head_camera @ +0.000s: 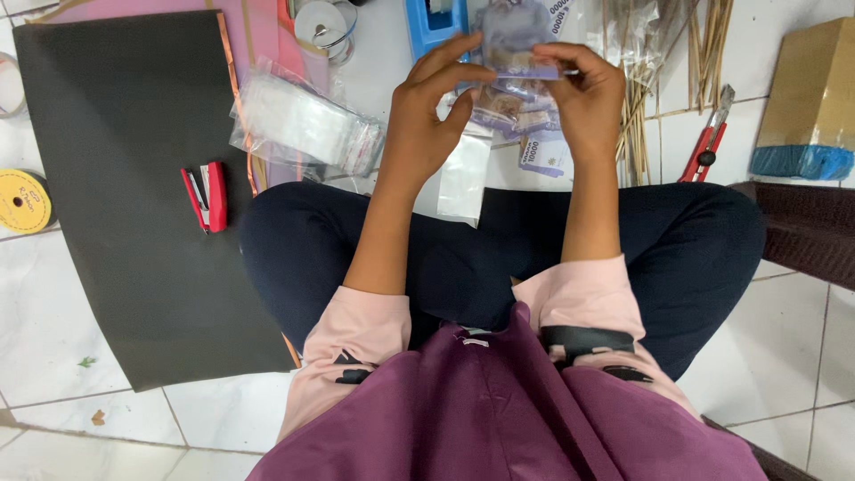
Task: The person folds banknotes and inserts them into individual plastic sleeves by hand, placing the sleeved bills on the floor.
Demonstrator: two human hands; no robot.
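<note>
Up front, banknote (pixel 515 40) between left hand (pixel 427 116), right hand (pixel 588 102)

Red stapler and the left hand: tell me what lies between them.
In the head view, a heap of clear plastic bags lies between the red stapler and the left hand, beside the black sheet.

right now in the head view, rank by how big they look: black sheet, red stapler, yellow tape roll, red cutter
1. black sheet, by far the largest
2. red cutter
3. red stapler and yellow tape roll: too alike to rank, and the roll is cut off by the frame edge
</note>
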